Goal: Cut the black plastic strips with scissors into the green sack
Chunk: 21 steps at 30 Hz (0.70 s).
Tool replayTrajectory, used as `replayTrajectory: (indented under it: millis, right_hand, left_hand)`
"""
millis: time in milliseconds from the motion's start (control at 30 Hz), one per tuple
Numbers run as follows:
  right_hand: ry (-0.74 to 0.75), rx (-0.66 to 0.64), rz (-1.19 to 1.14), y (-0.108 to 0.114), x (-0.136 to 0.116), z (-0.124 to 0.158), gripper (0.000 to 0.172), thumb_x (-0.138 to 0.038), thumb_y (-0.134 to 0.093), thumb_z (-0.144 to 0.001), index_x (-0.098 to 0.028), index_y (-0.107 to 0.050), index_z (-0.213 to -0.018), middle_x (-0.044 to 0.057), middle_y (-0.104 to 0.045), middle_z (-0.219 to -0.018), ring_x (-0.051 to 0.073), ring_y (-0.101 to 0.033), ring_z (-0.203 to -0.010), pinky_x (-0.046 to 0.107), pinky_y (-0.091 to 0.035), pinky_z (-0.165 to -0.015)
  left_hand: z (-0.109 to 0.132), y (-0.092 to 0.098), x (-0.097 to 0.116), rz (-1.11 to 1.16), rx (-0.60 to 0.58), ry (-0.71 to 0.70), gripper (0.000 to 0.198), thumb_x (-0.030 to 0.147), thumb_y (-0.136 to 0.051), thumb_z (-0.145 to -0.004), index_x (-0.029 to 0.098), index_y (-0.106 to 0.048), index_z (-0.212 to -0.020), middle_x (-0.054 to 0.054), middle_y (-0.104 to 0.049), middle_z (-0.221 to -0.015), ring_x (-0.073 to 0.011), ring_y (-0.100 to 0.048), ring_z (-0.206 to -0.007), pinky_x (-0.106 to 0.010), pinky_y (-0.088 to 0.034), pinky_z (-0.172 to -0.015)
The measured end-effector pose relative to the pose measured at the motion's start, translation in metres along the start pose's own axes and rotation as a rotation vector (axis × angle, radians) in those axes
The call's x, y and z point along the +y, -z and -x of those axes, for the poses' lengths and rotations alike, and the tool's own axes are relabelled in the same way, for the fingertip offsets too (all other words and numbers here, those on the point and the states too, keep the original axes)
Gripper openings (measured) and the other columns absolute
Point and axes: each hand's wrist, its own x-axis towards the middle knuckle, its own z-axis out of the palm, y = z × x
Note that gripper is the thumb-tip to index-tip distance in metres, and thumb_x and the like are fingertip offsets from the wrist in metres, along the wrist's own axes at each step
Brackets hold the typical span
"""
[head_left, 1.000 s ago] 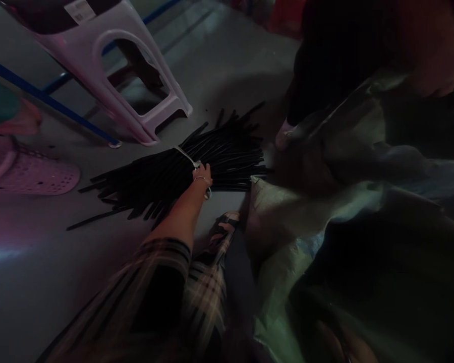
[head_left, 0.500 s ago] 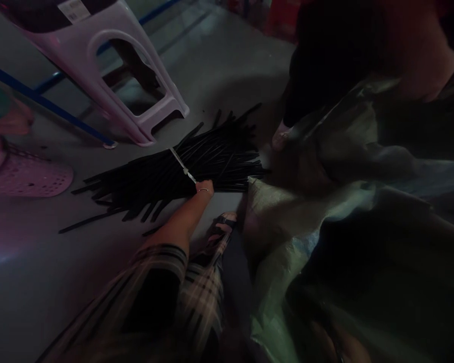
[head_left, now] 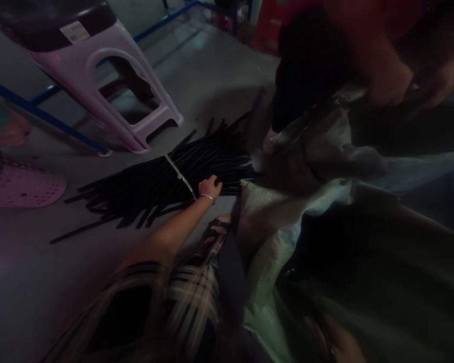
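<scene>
A bundle of long thin black strips (head_left: 136, 189) lies on the floor, bound around the middle by a pale tie (head_left: 180, 176). My left hand (head_left: 210, 187), with a thin bracelet at its wrist, is closed over the near edge of the bundle, just right of the tie. Its fingertips are hidden among the strips. At the bottom right, part of my right hand (head_left: 340, 340) shows dimly inside the mouth of a large pale woven sack (head_left: 268, 297). Its fingers are lost in shadow, so whatever it touches is hidden.
A pale plastic stool (head_left: 136, 128) stands behind the bundle beside a blue metal frame (head_left: 56, 113). A pink perforated basket (head_left: 34, 181) is at left. Across from me, a person's hands (head_left: 393, 83) are at the sack's far side. My sandalled foot (head_left: 220, 227) is near the bundle.
My left hand has let go of the tie's end and shifted right onto the strips. The other person's hands have come further into view over the sack. The view has shifted slightly.
</scene>
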Motion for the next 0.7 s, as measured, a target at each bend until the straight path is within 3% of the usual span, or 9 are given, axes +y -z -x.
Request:
replayTrajectory:
  millis: [67, 167, 333, 500, 700]
  right_hand:
    - [0.033, 0.018, 0.000, 0.000, -0.004, 0.005, 0.055, -0.063, -0.051, -0.069, -0.018, -0.067, -0.097, 0.006, -0.068, -0.095, 0.023, -0.063, -0.088, 0.023, -0.050, -0.073]
    - [0.105, 0.061, 0.000, -0.001, -0.010, 0.014, 0.052, -0.059, -0.049, -0.073, -0.019, -0.064, -0.104, 0.005, -0.067, -0.101, 0.021, -0.061, -0.092, 0.021, -0.047, -0.075]
    - [0.214, 0.080, 0.056, -0.002, -0.013, 0.025, 0.048, -0.053, -0.047, -0.078, -0.021, -0.060, -0.111, 0.004, -0.066, -0.099, 0.018, -0.060, -0.084, 0.022, -0.044, -0.068]
    - [0.261, 0.182, 0.131, -0.004, -0.014, 0.026, 0.044, -0.057, -0.045, -0.076, -0.018, -0.063, -0.088, 0.005, -0.065, -0.079, 0.018, -0.058, -0.074, 0.024, -0.041, -0.064]
    - [0.366, 0.305, 0.016, -0.001, -0.008, 0.021, 0.042, -0.056, -0.048, -0.074, -0.017, -0.062, -0.080, 0.004, -0.063, -0.073, 0.016, -0.055, -0.068, 0.023, -0.037, -0.058]
  left_hand:
    - [0.009, 0.018, 0.014, 0.096, 0.120, -0.008, 0.033, 0.039, -0.051, -0.078, 0.021, -0.057, -0.105, -0.008, -0.064, -0.097, -0.0242, -0.054, -0.101, -0.035, -0.037, -0.089]
    - [0.025, 0.049, 0.035, 0.380, 0.239, -0.037, 0.029, 0.032, -0.051, -0.077, 0.020, -0.055, -0.103, -0.004, -0.064, -0.095, -0.0175, -0.056, -0.092, -0.029, -0.041, -0.083]
    - [0.061, 0.113, 0.068, 0.844, 0.262, -0.215, 0.027, 0.031, -0.060, -0.069, 0.015, -0.056, -0.090, 0.000, -0.061, -0.081, -0.0106, -0.055, -0.071, -0.022, -0.043, -0.069]
    - [0.111, 0.183, 0.101, 0.835, 0.266, -0.335, 0.024, 0.037, -0.062, -0.068, 0.014, -0.059, -0.074, 0.003, -0.053, -0.064, -0.0077, -0.047, -0.060, -0.020, -0.039, -0.061]
    - [0.183, 0.252, 0.144, 0.839, 0.179, -0.578, 0.023, 0.035, -0.061, -0.071, 0.015, -0.061, -0.082, 0.004, -0.054, -0.063, -0.0061, -0.046, -0.053, -0.019, -0.039, -0.055]
